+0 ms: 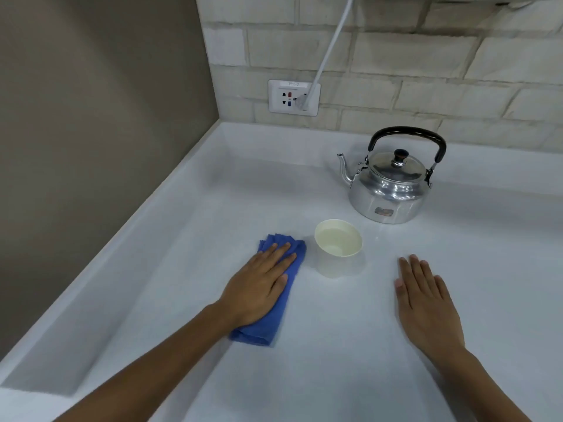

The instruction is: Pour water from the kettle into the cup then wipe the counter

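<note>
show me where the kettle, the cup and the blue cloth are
kettle (pixel 390 190), head view, on its shiny body
cup (pixel 335 260), head view, on its outer wall
blue cloth (pixel 259 330), head view, on the near end

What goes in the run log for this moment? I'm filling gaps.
stage: wiping | left hand: flat on blue cloth | right hand: flat on counter | cup: water inside | kettle: upright

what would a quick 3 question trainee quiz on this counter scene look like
1. True or false: the cup holds water.
2. Which hand lies on the blue cloth? A left, B right.
3. Fill in: the kettle spout points toward the ____ side of the picture.

Key: 1 true. 2 A, the left hand lies flat on it; the right hand lies on the bare counter. 3 left.
</note>
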### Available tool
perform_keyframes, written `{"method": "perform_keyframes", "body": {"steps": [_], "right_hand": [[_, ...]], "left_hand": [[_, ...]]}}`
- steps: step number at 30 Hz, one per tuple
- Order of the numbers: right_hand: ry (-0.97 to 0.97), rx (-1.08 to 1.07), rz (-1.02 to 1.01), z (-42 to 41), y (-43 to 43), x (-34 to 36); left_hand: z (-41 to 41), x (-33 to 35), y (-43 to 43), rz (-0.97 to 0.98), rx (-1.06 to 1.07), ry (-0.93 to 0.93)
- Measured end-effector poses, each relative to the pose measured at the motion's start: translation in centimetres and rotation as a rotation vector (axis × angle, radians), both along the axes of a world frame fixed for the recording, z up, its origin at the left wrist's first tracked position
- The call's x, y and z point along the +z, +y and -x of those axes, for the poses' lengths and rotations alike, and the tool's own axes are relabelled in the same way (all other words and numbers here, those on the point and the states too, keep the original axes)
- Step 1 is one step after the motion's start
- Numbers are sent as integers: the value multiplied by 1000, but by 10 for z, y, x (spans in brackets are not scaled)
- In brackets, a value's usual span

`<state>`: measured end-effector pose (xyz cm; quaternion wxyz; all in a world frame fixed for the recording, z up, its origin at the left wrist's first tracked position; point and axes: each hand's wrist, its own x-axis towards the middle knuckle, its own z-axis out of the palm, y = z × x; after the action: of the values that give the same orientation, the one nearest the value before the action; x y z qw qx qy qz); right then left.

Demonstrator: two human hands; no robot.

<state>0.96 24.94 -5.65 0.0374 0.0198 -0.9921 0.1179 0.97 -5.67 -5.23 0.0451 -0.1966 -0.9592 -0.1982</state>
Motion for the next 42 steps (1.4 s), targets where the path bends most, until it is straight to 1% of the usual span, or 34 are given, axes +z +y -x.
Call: {"method": "perform_keyframes", "body": {"steps": [4, 7, 11, 15, 18, 23, 28, 35, 40, 42], "right_hand": [[-7, -24, 1, 1, -4, 1], [17, -14, -1, 1, -6, 2], [-6, -21, 49, 1, -6, 4], [-44, -43, 71, 1, -7, 7], [-30, -45, 74, 2, -9, 9], [-21, -53, 71, 1, -12, 11], [-33, -58, 63, 2, -12, 11], [-37, -54, 61, 2, -10, 9], [-35, -53, 58, 2, -8, 9], [-31, -48, 58, 1, -8, 8]], "left_hand": [[60, 9, 5, 9, 187, -2], [100, 12, 34, 56, 219, -6], [113, 4, 47, 125, 44, -19], [119, 2, 27, 78, -138, -28], [138, 6, 19, 73, -173, 13], [179, 5, 20, 123, -31, 10], [214, 4, 21, 215, 100, -55], [233, 10, 20, 246, 134, -125], [234, 14, 21, 287, 129, -127], [232, 15, 21, 266, 135, -138]]}}
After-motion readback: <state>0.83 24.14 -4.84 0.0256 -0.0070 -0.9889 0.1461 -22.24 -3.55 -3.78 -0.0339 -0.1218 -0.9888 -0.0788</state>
